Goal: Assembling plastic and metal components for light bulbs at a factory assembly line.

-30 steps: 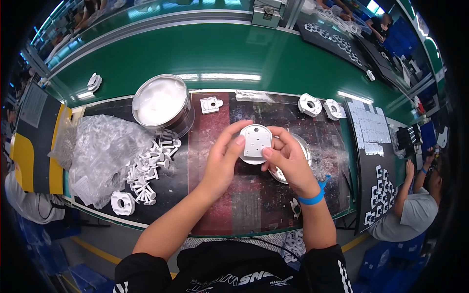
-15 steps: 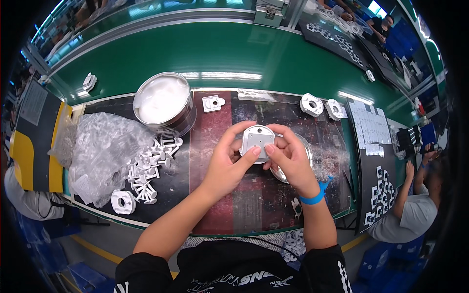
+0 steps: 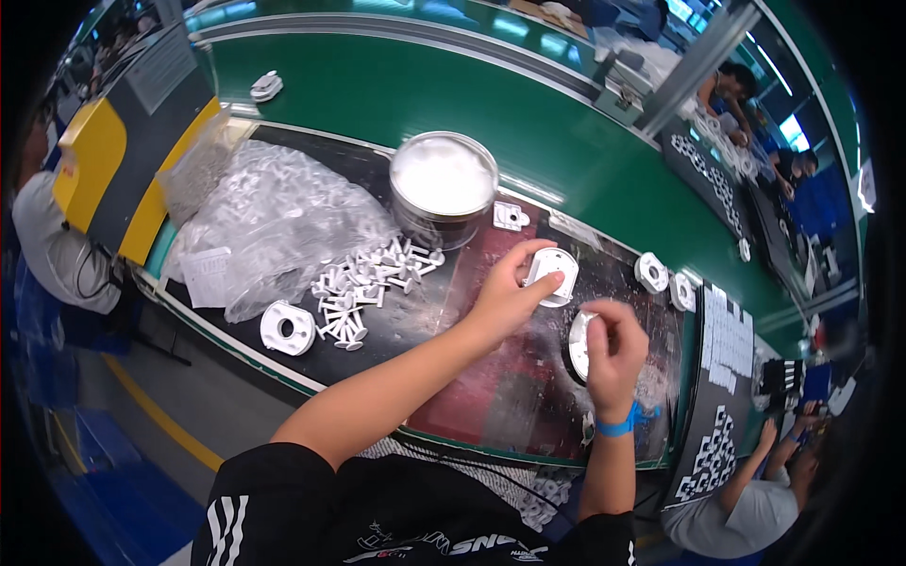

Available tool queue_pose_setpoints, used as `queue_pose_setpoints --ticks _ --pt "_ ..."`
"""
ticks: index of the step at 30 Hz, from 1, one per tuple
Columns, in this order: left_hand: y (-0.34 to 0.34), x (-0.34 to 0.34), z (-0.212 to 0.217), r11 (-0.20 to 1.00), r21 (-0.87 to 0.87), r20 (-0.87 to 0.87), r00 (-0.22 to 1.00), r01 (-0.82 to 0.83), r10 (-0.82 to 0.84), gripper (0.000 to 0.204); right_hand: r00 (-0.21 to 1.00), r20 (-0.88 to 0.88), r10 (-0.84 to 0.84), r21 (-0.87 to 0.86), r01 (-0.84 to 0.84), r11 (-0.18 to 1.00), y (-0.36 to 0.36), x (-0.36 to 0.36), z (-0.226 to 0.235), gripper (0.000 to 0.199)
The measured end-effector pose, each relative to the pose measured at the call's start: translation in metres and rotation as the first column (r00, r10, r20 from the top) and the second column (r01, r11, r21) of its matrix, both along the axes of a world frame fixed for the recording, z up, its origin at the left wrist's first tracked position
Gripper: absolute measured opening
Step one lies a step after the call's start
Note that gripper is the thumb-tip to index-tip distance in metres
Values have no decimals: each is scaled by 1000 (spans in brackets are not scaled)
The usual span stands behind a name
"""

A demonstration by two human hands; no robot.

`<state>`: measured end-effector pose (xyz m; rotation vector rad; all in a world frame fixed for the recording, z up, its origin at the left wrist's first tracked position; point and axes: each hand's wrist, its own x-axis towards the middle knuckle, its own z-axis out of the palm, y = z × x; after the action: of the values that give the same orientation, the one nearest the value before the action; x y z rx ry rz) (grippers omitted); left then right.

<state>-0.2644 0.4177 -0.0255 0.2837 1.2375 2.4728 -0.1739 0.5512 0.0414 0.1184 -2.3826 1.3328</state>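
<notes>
My left hand (image 3: 505, 294) holds a white round plastic housing (image 3: 554, 274) by its edge, just above the dark work mat (image 3: 444, 377). My right hand (image 3: 615, 349) is lower and to the right, fingers curled beside a shallow round metal dish (image 3: 577, 344) that it partly hides. Whether those fingers pinch a small part cannot be seen. A blue band sits on my right wrist. A pile of small white plastic pegs (image 3: 363, 288) lies left of my left forearm.
A round metal tin with a white top (image 3: 444, 184) stands behind the pegs. A crumpled clear plastic bag (image 3: 269, 222) lies left. White housings rest at the mat's front left (image 3: 288, 327) and right edge (image 3: 651, 272). A green conveyor (image 3: 396, 85) runs behind. Other people sit left and right.
My view has swung to the left and tilted. My right hand has come off the white housing and dropped to the metal dish; my left hand alone keeps the housing.
</notes>
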Motion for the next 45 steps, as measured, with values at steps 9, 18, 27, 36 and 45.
queue_pose_setpoints --ticks 9,18,27,36,45 --pt "8 -12 -35 1000 -9 37 999 3 -3 51 872 37 489 673 -383 633 -142 -58 5 15" --pt "14 -7 -28 984 177 121 992 15 -37 47 907 142 397 915 -273 296 -185 -82 -25 8" --pt "19 -11 -33 1000 -30 59 998 3 -1 51 917 -5 399 443 -356 823 -123 -36 23 13" --pt "1 -11 -7 997 77 291 957 -12 -11 40 955 273 -118 112 91 990 -6 74 -25 7" --pt "4 -3 -12 998 32 267 962 47 -54 39 994 43 -99 404 73 912 16 91 -44 10"
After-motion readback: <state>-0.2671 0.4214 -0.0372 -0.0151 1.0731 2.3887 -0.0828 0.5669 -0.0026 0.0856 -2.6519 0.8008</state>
